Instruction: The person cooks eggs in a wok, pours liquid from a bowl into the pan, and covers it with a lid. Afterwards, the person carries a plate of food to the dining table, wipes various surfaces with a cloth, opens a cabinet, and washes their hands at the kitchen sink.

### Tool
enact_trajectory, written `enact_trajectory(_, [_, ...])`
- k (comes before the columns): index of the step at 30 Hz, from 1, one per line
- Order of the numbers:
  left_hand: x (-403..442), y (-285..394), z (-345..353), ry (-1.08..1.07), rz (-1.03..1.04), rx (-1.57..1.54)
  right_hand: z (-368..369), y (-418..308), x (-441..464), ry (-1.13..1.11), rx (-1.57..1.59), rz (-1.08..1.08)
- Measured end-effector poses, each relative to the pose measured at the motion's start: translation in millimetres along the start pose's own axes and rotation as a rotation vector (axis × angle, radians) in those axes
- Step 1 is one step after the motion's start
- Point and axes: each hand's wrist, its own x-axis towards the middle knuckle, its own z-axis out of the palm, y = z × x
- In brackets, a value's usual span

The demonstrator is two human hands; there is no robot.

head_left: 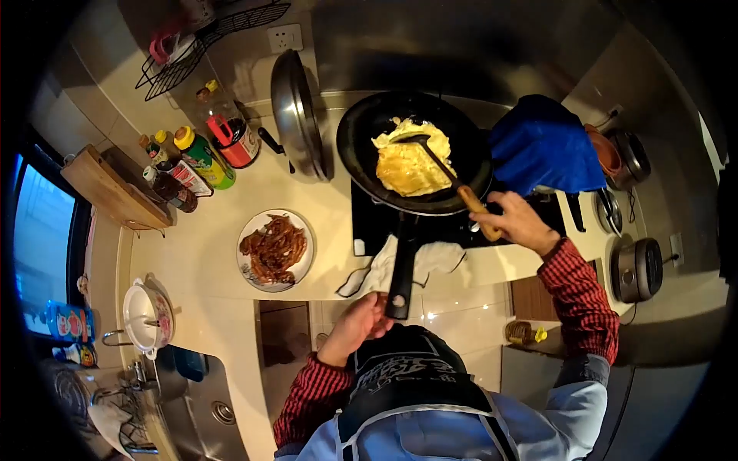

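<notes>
My right hand (519,223) is closed round the wooden handle of a spatula (473,198). The spatula's dark head lies on a yellow cooked egg (415,165) in a black wok (357,146) on the stove. The wok's long black handle (403,265) points toward me. Beside the end of that handle is my left hand (360,324), its fingers bent; whether they grip the handle is unclear. A white cloth (434,261) lies at the counter edge, partly behind the handle.
A plate (306,265) of brown food is left of the stove, with a standing lid (296,115) and several bottles (204,157) behind. A blue cloth (546,146) covers something at right. A white pot (147,316) stands near the sink (204,430).
</notes>
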Motion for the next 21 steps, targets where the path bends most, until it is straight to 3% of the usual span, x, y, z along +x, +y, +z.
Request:
enact_trajectory(2, [25, 3, 23, 0.038, -0.069, -0.274, 20, 20, 6, 0.053, 0.043, -0.091])
enact_trajectory(3, [34, 7, 29, -0.063, -0.047, -0.342, 16, 20, 13, 0.018, 0.100, -0.135])
enact_trajectory(4, [36, 19, 47, 0.043, -0.103, -0.369, 13, 17, 21, -0.149, 0.305, 0.161])
enact_trajectory(6, [45, 14, 37, -0.177, -0.110, -0.644, 4, 28, 24, -0.022, -0.013, -0.253])
enact_trajectory(10, [44, 8, 44, -0.189, -0.098, -0.787, -40, 22, 18, 0.191, 0.076, -0.104])
enact_trajectory(12, [41, 10, 55, -0.162, -0.094, -0.765, -56, 14, 10, 0.204, 0.186, -0.063])
enact_trajectory(14, [41, 7, 63, -0.167, -0.098, -0.778, -54, 10, 14, 0.205, 0.160, -0.143])
enact_trajectory(18, [42, 4, 67, -0.161, -0.111, -0.760, -27, 23, 34, 0.080, 0.106, -0.097])
enact_trajectory(21, [41, 3, 68, -0.119, -0.122, -0.727, -29, 29, 38, 0.188, 0.084, -0.100])
